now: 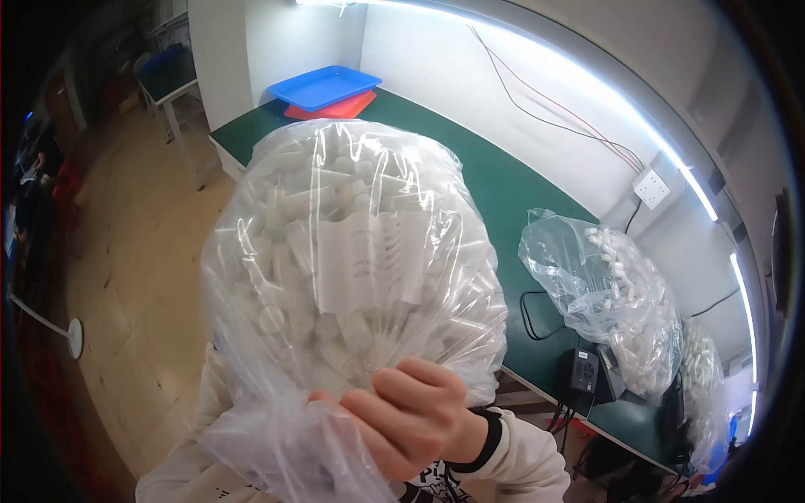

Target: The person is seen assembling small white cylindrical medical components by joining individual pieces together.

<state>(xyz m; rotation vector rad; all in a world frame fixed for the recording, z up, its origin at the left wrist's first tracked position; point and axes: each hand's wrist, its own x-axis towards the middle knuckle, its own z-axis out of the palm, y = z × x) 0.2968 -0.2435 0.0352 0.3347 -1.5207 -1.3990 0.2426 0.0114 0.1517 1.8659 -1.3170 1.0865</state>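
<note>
- On the left, a white sleeve [180, 474] is running behind the plastic; the left hand is not showing, so I cannot tell its grip.
- The bulging clear plastic bag [453, 260] is filling the middle, in front of the person, packed with whitish cylindrical pieces [306, 203]; what is bearing its weight is hidden.
- Behind it, a blue tray [323, 87] is lying on a red tray [348, 108], probably stacked to save room.
- A paper sheet [369, 264] is facing outward at the film, presumably so its writing can be read.
- The right hand [407, 419] is gripping the bag's gathered neck, fingers curled and pressed together, likely to stop pieces spilling.
- Rightward, a second clear bag [558, 251] is slumping on the green tabletop [520, 180], near a black boxy device [584, 370].
</note>
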